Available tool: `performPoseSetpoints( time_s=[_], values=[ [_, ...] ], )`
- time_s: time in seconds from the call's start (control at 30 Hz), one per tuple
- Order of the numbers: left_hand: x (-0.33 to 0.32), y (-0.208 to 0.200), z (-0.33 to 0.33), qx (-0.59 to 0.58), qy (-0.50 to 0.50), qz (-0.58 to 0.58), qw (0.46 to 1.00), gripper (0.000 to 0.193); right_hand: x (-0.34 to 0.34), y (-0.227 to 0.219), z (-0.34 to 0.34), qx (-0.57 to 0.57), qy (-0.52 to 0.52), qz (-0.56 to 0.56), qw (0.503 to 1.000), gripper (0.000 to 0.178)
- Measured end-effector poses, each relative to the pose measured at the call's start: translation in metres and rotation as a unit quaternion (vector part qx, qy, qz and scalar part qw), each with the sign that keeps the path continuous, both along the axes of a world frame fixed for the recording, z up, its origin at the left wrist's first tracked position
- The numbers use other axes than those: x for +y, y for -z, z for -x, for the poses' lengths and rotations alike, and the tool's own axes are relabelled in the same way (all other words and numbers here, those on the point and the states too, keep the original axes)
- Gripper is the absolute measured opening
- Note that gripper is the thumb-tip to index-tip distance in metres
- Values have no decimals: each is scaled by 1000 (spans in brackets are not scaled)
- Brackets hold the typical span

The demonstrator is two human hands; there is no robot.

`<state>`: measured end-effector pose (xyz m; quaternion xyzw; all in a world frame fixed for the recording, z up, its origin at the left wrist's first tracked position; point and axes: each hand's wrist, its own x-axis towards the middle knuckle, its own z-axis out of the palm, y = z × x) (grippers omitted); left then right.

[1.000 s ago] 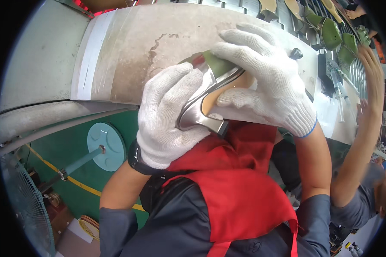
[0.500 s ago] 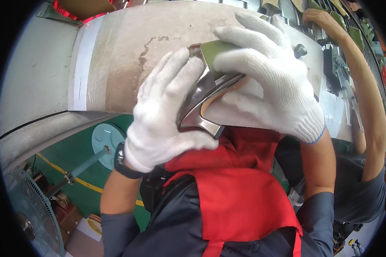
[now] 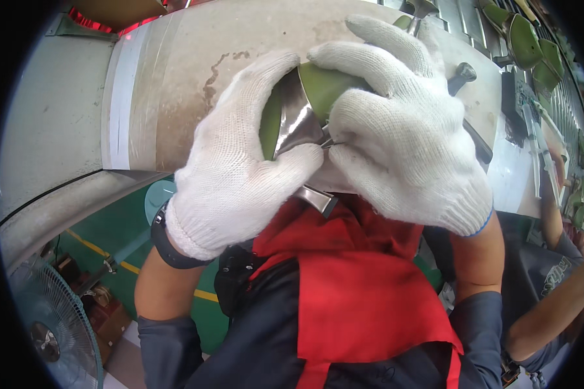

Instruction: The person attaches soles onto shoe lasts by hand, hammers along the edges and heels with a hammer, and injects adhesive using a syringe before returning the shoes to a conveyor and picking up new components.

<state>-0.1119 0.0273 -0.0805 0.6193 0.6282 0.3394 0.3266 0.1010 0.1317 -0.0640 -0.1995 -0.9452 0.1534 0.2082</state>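
Handling is under way at the bench [image 3: 188, 71]: the shoe [image 3: 334, 87] is held in both gloved hands at the near edge and is not set down. Whether it touches the surface is hidden. The left hand [image 3: 224, 155] grips the shoe from the left, fingers wrapped round the far side, thumb laid across the near side. The right hand [image 3: 405, 126] is closed over the right side, with two fingers reaching across the green upper and the others tucked in; their exact contact is hidden. The shoe thus lies between the two palms. The green upper and silver band [image 3: 298, 113] are in place; the heel [image 3: 315, 197] appears fitted, projecting below the left thumb toward the body. The shoe appears largely assembled; any work left cannot be determined. The dark tip [image 3: 331, 207] ends the heel.
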Motion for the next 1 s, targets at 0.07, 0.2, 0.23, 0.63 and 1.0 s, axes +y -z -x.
performPoseSetpoints(
  time_s=[0.07,0.2,0.23,0.63,1.0],
  values=[
    [-1,3,-5,14,-11,-28,999,77,-5,-3,3,-1,9,2,1000,34],
    [0,0,-11,74,-10,-68,995,73,-9,-5,9,-22,41,-3,999,43],
    [0,2,-10,74,-7,-71,995,73,-8,-4,10,10,51,-3,999,43],
    [4,5,-14,166,3,-118,979,86,-12,44,-95,86,350,-10,933,41],
    [49,-2,-32,172,104,-135,970,104,-36,17,-70,224,227,266,910,34]
  ],
)
